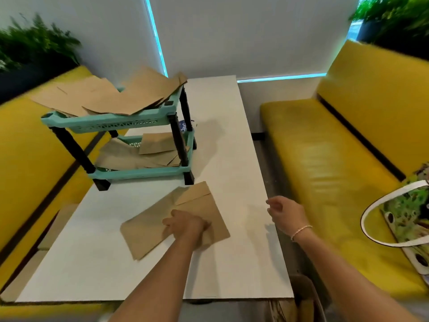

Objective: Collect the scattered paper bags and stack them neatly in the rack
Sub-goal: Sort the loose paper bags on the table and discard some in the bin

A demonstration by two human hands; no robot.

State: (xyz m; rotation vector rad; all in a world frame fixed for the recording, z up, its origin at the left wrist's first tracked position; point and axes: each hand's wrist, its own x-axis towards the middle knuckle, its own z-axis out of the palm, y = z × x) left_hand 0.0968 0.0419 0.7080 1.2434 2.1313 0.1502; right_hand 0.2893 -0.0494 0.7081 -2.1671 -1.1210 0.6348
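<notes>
Fingers of the left hand [185, 225]: being curled down onto two overlapping paper bags [176, 219], pinching or pressing them; which of the two cannot be told through the blur.
Fingers of the right hand [286, 213]: being held loosely curled and holding nothing, just past the table's right edge.
Bags in hand: lying flat on the white table [232, 147], near the front, just in front of the rack.
Advice for this step: both bags are best being squared edge to edge before being lifted, with the free hand being brought in to steady the far corner.
Rack [120, 122]: a teal two-shelf stand, being left well short of neat; bags on the top shelf [102, 95] are overhanging its rim, and bags on the lower shelf [144, 152] are lying askew.
Surroundings: yellow bench seats [325, 163] are flanking the table; a patterned tote bag [404, 217] is resting on the right one.
</notes>
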